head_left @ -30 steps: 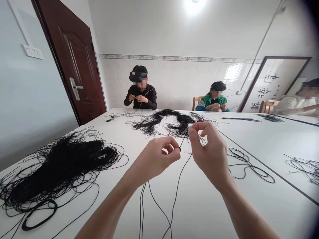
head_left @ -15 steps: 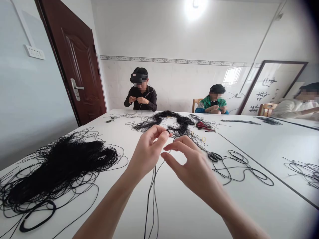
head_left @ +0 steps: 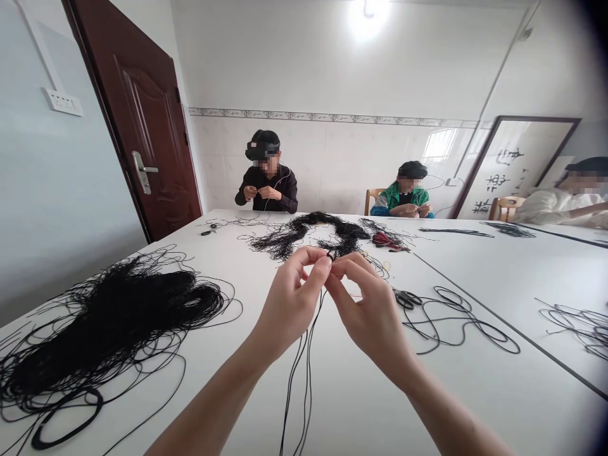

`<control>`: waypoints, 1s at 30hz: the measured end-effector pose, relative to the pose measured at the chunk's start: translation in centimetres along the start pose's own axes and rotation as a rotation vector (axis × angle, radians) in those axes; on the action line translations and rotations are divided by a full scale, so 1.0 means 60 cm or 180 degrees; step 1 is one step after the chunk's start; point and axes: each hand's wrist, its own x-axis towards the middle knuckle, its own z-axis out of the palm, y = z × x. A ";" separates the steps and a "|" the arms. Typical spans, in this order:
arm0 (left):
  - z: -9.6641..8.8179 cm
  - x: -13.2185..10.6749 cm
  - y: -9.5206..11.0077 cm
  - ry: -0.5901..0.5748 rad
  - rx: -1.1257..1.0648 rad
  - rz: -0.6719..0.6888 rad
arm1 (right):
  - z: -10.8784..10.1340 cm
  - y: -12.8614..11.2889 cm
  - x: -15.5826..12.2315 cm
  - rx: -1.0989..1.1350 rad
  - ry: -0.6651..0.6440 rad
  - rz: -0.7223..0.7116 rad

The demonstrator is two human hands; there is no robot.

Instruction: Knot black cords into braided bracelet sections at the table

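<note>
Above the white table (head_left: 247, 386), my left hand (head_left: 300, 288) pinches thin black cord (head_left: 310, 354) between thumb and forefinger. A small dark loop of the cord shows at those fingertips. My right hand (head_left: 368, 294) meets the left at the same spot, its thumb and forefinger closed together on the cord. Exactly how the strands cross there is hidden by the fingers. Several loose cord ends hang down from the hands toward the bottom of the view.
A big heap of black cord (head_left: 109, 323) lies left, another bundle (head_left: 351, 234) ahead. Black-handled scissors (head_left: 407, 299) and loose cord (head_left: 468, 323) are at right; red-handled pliers (head_left: 387, 240) lie farther back. Small scissors (head_left: 209, 230) rest far left. Several people sit across the table.
My right hand has moved in to the left hand, and its spread fingers have closed on the cord. The hanging strands have swung slightly right.
</note>
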 end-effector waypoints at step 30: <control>-0.001 -0.004 0.008 -0.0426 -0.0261 0.0008 | -0.072 0.000 0.028 0.0292 -0.0489 0.0595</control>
